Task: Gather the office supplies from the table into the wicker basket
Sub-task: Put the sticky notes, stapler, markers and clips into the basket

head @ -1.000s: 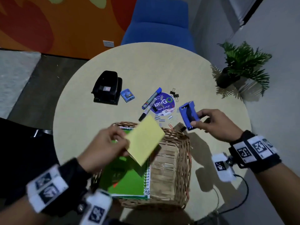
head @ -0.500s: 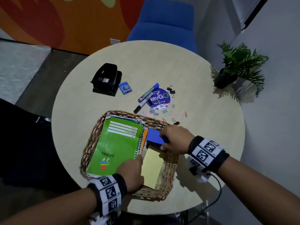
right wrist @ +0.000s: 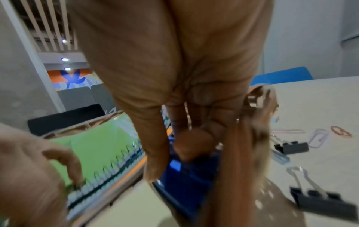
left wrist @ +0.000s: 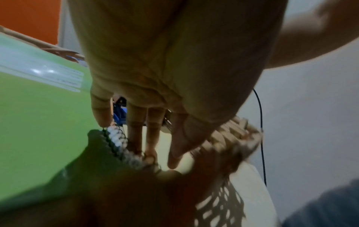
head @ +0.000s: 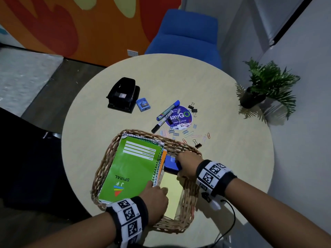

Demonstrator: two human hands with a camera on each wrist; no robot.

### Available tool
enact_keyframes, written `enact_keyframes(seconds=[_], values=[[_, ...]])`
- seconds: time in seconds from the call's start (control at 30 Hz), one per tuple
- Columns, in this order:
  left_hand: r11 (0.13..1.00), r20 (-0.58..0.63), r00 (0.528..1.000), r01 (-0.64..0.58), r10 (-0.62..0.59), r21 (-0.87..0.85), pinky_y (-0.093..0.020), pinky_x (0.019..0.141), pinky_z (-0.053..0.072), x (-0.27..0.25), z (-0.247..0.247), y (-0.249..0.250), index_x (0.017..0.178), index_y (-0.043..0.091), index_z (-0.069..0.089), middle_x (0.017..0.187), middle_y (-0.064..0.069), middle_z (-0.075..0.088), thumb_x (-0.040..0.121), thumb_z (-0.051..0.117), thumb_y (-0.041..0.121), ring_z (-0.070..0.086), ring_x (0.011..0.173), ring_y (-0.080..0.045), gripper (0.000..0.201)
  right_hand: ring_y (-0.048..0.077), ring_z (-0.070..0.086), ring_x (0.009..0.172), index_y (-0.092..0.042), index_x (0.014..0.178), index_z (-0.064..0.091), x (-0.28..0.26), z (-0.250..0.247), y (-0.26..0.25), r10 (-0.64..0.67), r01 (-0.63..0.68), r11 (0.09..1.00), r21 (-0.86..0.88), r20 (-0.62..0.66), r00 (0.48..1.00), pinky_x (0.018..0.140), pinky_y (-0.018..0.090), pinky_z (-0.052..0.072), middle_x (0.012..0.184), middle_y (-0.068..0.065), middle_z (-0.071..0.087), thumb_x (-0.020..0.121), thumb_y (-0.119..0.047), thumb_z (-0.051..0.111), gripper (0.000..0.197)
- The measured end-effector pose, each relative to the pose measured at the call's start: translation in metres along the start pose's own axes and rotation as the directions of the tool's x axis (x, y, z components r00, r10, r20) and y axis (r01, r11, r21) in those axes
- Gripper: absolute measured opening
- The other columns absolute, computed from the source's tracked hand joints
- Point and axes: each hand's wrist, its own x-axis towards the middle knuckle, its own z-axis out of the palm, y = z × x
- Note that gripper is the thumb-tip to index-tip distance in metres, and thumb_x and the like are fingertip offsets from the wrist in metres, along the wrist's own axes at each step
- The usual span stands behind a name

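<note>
The wicker basket [head: 103, 169] sits on the round table's near side. A green spiral notebook [head: 129, 167] fills its left half, and a yellow pad [head: 172, 196] lies flat on its right floor. My right hand [head: 179, 165] reaches over the far right rim and grips a blue plastic item [head: 171, 164] low inside the basket; the thumb and a curled finger clamp the blue plastic item [right wrist: 186, 176]. My left hand [head: 157, 191] is at the near end with straight fingers [left wrist: 151, 138] on the pad and its thumb at the notebook's [left wrist: 38, 122] spiral edge.
Beyond the basket lie a black hole punch [head: 123, 94], a small blue sharpener [head: 143, 104], two markers [head: 168, 110], a round sticker [head: 180, 118], binder clips [head: 192, 108] and scattered paper clips [head: 188, 133]. One binder clip [head: 198, 144] sits by the basket's far right corner. A blue chair [head: 186, 36] stands behind.
Both hands came down into the basket: the left laid the yellow pad on its floor, and the right carried the blue item in from over the table. Little has moved in the last half second.
</note>
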Motion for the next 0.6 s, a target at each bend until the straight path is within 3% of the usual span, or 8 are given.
enact_keyframes(seconds=[0.07,0.1,0.17,0.23,0.3,0.37,0.47,0.6], values=[[0.992,-0.059,0.997,-0.051,0.044,-0.118,-0.047,0.098,0.041,-0.006,-0.004,-0.012,0.102,0.018,0.067,0.106,-0.008,0.068,0.083,0.048,0.015,0.063,0.094,-0.029,0.028,0.026,0.059,0.086,-0.007,0.094,0.064,-0.005,-0.013,0.002,-0.017,0.017,0.999,0.039,-0.007,1.0,0.07,0.031,0.044,0.094,0.008,0.065,0.08,-0.026,0.072,0.025],[0.965,-0.141,0.99,-0.057,0.021,-0.258,-0.042,0.097,0.045,-0.01,-0.007,-0.021,0.105,0.02,0.068,0.106,-0.003,0.071,0.083,0.046,0.015,0.065,0.094,-0.025,0.031,0.024,0.059,0.086,-0.007,0.093,0.064,-0.008,-0.024,0.004,-0.029,0.032,0.996,0.089,-0.037,0.999,0.072,0.031,0.046,0.093,0.007,0.065,0.08,-0.028,0.072,0.026],[0.82,-0.298,0.943,-0.053,-0.147,-0.571,-0.03,0.096,0.049,-0.019,-0.022,-0.048,0.115,0.023,0.065,0.115,0.004,0.07,0.088,0.045,0.015,0.066,0.099,-0.014,0.035,0.019,0.058,0.089,-0.01,0.107,0.066,-0.009,-0.053,0.008,-0.044,0.07,0.982,0.178,-0.147,0.988,0.079,0.029,0.047,0.105,0.006,0.066,0.084,-0.028,0.068,0.03],[0.72,-0.376,0.857,-0.008,-0.352,-0.693,-0.032,0.095,0.05,-0.023,-0.046,-0.087,0.116,0.023,0.065,0.115,0.005,0.069,0.092,0.048,0.017,0.064,0.099,-0.012,0.03,0.013,0.053,0.084,-0.014,0.116,0.063,0.002,-0.083,0.01,-0.043,0.101,0.975,0.196,-0.278,0.96,0.077,0.024,0.04,0.111,0.004,0.066,0.087,-0.028,0.065,0.032],[0.716,-0.46,0.738,0.045,-0.494,-0.697,-0.034,0.092,0.051,-0.014,-0.07,-0.139,0.112,0.019,0.067,0.108,-0.001,0.071,0.09,0.054,0.018,0.065,0.095,-0.017,0.025,0.013,0.052,0.081,-0.014,0.112,0.065,0.025,-0.108,0.01,-0.019,0.091,0.977,0.192,-0.349,0.937,0.074,0.023,0.038,0.111,0.005,0.067,0.088,-0.025,0.064,0.027],[0.742,-0.488,0.672,0.141,-0.558,-0.655,-0.033,0.087,0.05,0.006,-0.095,-0.19,0.11,0.013,0.067,0.106,-0.009,0.07,0.087,0.057,0.017,0.064,0.096,-0.026,0.025,0.02,0.056,0.085,-0.016,0.111,0.065,0.049,-0.121,0.01,0.034,0.038,0.982,0.186,-0.367,0.93,0.074,0.025,0.039,0.11,0.008,0.067,0.087,-0.023,0.064,0.025],[0.762,-0.439,0.696,0.244,-0.568,-0.599,-0.037,0.09,0.048,0.049,-0.134,-0.248,0.119,0.007,0.062,0.114,-0.018,0.066,0.086,0.059,0.015,0.06,0.109,-0.034,0.034,0.027,0.061,0.097,-0.018,0.115,0.064,0.063,-0.124,0.011,0.115,-0.038,0.978,0.203,-0.386,0.915,0.081,0.031,0.046,0.111,0.01,0.067,0.087,-0.022,0.063,0.028],[0.847,-0.288,0.83,0.348,-0.478,-0.403,-0.041,0.099,0.044,0.101,-0.151,-0.275,0.137,0.01,0.045,0.136,-0.02,0.051,0.086,0.064,0.026,0.047,0.126,-0.035,0.058,0.026,0.059,0.088,-0.016,0.115,0.065,0.048,-0.112,0.021,0.171,-0.077,0.965,0.252,-0.379,0.909,0.084,0.032,0.047,0.108,0.009,0.068,0.088,-0.02,0.063,0.027]])
